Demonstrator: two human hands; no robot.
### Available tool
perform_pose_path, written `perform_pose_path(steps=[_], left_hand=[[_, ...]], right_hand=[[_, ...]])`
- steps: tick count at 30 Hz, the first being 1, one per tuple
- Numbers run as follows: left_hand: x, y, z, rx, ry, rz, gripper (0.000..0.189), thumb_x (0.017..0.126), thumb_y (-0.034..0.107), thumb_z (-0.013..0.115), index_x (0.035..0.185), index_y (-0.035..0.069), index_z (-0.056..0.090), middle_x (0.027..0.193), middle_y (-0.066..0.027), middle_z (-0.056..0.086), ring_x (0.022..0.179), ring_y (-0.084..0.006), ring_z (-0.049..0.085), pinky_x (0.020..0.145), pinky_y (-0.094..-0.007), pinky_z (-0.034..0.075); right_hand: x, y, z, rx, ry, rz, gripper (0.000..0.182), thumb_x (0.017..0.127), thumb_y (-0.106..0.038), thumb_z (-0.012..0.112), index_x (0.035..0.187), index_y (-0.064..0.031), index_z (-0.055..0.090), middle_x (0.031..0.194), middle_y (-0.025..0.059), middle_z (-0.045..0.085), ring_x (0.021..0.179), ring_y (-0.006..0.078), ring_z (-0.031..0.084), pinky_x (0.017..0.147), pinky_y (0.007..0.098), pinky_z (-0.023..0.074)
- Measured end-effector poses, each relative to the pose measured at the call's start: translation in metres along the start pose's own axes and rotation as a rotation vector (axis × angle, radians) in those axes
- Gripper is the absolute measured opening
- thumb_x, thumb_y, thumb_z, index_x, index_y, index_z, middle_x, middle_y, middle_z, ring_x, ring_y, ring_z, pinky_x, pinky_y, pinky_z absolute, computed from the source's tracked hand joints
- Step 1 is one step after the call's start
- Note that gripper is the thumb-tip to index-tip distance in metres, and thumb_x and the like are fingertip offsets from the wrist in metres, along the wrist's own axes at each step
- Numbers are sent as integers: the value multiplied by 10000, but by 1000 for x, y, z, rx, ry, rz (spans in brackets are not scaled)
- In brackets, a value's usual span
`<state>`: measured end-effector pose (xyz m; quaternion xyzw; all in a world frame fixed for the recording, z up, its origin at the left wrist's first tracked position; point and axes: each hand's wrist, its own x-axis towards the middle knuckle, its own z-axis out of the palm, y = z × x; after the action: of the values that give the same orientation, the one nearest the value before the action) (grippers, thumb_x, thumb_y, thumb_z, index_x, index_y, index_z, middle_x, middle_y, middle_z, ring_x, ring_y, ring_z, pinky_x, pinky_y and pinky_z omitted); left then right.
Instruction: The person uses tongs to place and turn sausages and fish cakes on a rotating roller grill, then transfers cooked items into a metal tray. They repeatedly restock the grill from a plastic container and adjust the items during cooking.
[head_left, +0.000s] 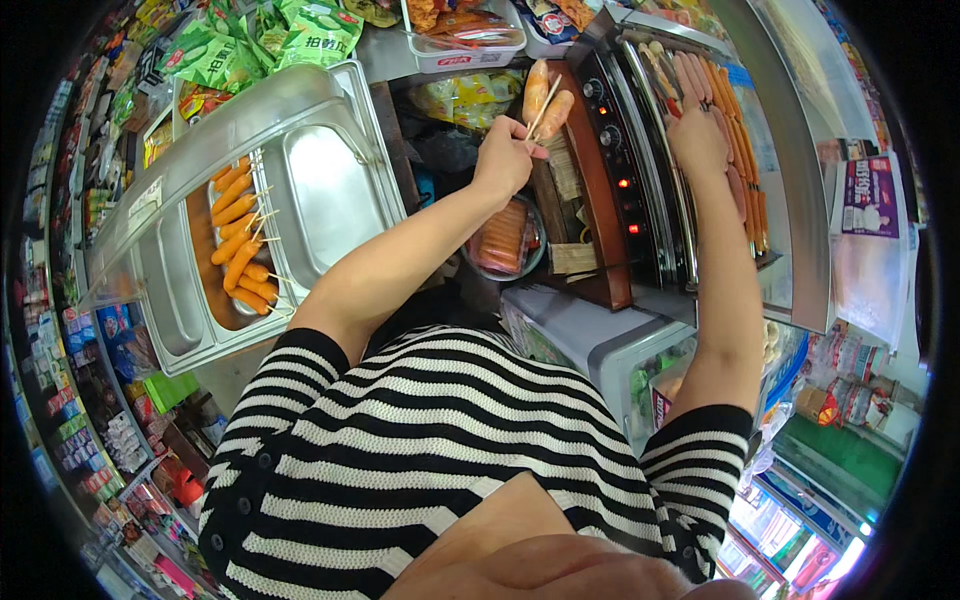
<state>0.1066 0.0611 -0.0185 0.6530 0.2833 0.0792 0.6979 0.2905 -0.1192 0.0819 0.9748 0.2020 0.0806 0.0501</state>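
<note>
My left hand (501, 161) pinches thin wooden sticks (545, 105) that carry two plump, browned sausages (556, 115), held up beside the control panel of a roller grill (616, 139). Over the grill's rollers, my right hand (699, 142) is curled around a slim utensil with a red part (673, 109); most of it is hidden by the fingers. Pale pink sausages (688, 75) and a row of thinner orange sausages (742, 161) lie on the rollers near that hand. Red lights glow on the panel.
A steel food warmer (319, 195) with a raised clear lid (247, 120) stands at left, holding skewered sausages (241, 259). Below my left hand sits a round container (504, 241) of packed sausages. Green snack bags (319, 34) and a white tub (465, 49) are at the back.
</note>
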Motion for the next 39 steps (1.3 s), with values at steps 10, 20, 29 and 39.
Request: perform_pose_path(steps=[10,20,29,39], left_hand=[[-25,16,-31,-174,-102,-80,119,933,40,482,1042,28,436,871,-114,641,594,-74,432,491,-223,365],[-199,17,-133,-357,-73,132,91,947,79,497,1007,52,435,819,-83,623,583,-64,423,502,-201,348],[-319,-12,-230,-576,824,163,156,929,49,510,1060,32,426,879,-92,599,572,-67,440,476,-193,345],[-103,-39,-452,-1131,1287,121,83,929,67,421,947,55,501,815,-118,562,605,-191,501,508,-313,435]], right_hand=[[53,2,18,-124,46,-174,385,919,-331,459,1085,-41,651,1107,218,638,1048,372,614,863,486,487],[-56,27,24,1451,-79,259,248,917,-228,609,1129,-101,624,790,-32,587,536,24,435,440,178,326],[-204,-31,4,1727,-318,259,262,963,-254,551,1160,-82,546,832,-13,560,530,42,424,415,192,293],[-228,-30,-30,1708,-141,295,303,960,-214,542,1224,-65,543,852,0,593,527,25,429,409,160,295]])
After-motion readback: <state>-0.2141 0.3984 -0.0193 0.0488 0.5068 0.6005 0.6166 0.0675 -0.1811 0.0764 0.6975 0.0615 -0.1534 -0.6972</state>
